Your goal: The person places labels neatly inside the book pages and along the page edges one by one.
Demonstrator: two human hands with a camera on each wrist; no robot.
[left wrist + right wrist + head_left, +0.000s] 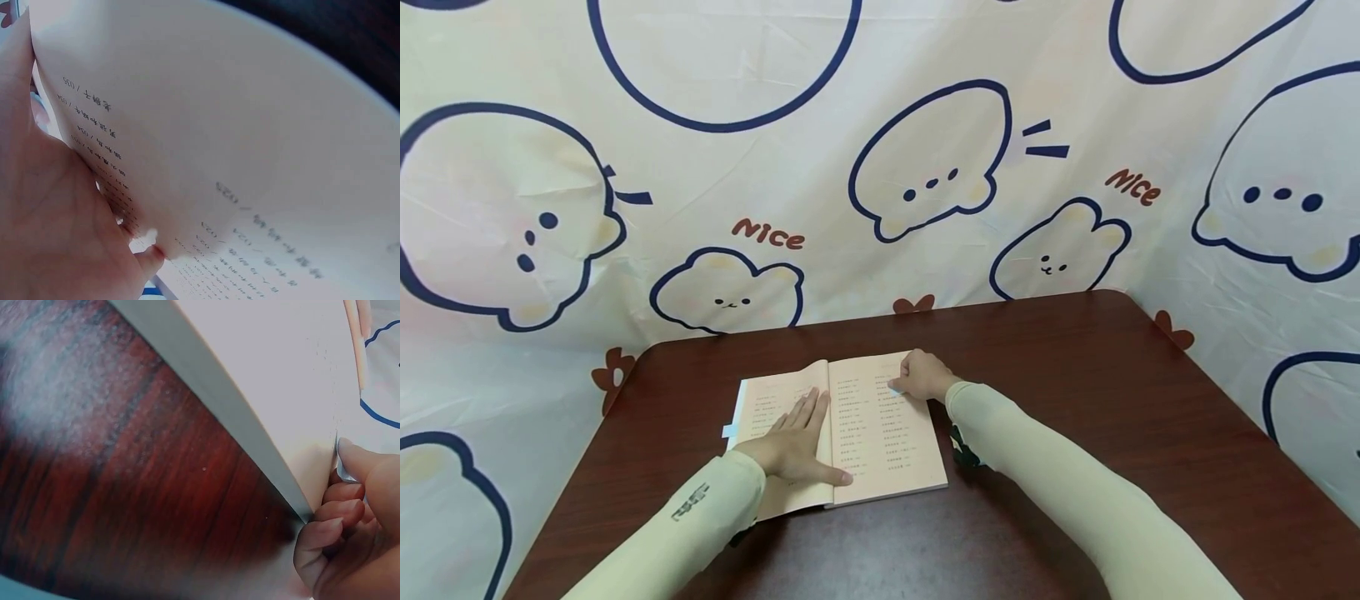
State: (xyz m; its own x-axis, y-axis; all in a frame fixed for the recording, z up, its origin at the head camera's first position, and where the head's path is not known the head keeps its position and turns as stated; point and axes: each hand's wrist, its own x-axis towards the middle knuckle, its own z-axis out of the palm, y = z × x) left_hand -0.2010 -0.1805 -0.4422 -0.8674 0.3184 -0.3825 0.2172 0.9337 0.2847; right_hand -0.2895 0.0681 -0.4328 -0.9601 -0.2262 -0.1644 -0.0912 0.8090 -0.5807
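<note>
An open book (880,433) with printed lines of text lies on the table. My left hand (793,442) rests spread across its left page, the thumb reaching over the fold onto the right page. In the left wrist view the palm (56,206) lies along the curved page (187,94). My right hand (927,377) is at the upper right edge of the right page, fingers curled. Between its thumb and forefinger it pinches a small pale blue sticky tab (342,472), mostly hidden by the fingers. The curled fingers (328,531) sit against the book's edge.
A pale blue tab (728,431) sticks out from the book's left edge. The dark brown wooden table (1037,350) has rounded far corners. Behind it and at the sides hangs a white cloth (820,167) with cartoon outlines.
</note>
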